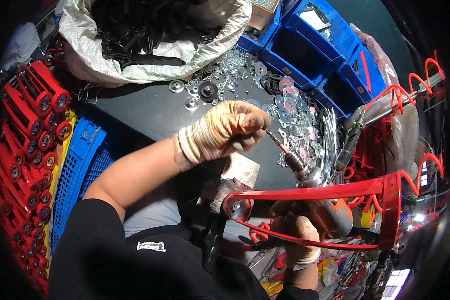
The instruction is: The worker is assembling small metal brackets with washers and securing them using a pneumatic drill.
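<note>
My left hand point(230, 127), in a striped work glove, is raised over the dark table with its fingers curled together at the tip of a driver bit point(277, 141). Whatever is pinched there is hidden. My gloved right hand point(302, 235) is wrapped round an orange and black power screwdriver point(337, 215), whose chuck point(295, 161) points up toward the left hand. A long red metal frame point(325, 192) crosses in front of the screwdriver and partly covers the right hand. At its left end sits a round metal disc point(238, 208) beside a dark fixture.
Washers and small metal parts point(290, 107) lie scattered over the table point(140, 110). Blue bins point(305, 50) stand at the back right, and a white sack point(85, 45) of black parts at the back left. Red frames point(30, 150) are stacked left by a blue crate point(77, 170). A red coiled hose point(400, 92) hangs right.
</note>
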Motion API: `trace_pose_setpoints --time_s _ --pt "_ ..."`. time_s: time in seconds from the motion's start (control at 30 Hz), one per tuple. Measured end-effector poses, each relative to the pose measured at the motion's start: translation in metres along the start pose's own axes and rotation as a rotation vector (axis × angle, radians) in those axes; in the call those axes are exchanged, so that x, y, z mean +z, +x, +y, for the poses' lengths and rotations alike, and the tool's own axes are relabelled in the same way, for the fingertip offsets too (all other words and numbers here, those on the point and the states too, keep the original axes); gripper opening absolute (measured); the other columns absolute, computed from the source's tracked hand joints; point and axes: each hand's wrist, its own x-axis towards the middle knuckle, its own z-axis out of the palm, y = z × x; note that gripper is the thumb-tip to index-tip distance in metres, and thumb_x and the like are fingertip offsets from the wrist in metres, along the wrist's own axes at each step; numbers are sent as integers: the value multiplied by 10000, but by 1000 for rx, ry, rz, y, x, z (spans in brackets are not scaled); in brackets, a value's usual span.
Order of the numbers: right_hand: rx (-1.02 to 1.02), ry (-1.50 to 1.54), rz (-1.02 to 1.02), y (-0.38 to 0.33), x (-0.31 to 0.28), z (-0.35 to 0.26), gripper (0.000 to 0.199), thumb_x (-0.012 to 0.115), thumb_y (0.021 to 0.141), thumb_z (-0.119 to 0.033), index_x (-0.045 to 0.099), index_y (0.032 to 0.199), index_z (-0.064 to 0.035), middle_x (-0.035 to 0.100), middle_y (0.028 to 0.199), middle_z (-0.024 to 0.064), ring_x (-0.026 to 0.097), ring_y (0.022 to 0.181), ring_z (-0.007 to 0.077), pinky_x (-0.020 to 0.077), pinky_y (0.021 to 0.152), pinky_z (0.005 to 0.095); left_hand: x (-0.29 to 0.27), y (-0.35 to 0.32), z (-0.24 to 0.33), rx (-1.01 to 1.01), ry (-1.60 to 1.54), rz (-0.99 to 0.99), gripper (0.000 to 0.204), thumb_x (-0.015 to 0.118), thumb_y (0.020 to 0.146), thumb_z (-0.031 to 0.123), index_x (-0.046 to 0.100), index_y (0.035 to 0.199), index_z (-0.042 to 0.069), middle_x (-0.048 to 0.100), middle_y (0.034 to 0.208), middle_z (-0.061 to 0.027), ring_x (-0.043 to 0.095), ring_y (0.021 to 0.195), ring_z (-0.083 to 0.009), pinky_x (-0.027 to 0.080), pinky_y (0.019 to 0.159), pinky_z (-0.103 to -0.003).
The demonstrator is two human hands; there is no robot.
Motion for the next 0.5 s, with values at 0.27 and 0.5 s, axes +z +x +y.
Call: trace_pose_setpoints --time_s 0.27,0.5 --pt "-149 -242 9 -15 -2 5 287 599 850 -269 540 971 -17 602 902 100 573 749 151 469 632 272 41 -27 -3 48 50 129 347 713 814 351 593 901 37 581 681 -32 542 504 -64 404 399 -152" --pt "148 59 71 -18 -33 16 446 618 864 -310 502 1153 10 602 987 137 623 745 156 530 637 253 64 -35 11 -66 432 251 287 663 836 330 609 812 49 576 639 -19 500 466 -49 372 380 -163"
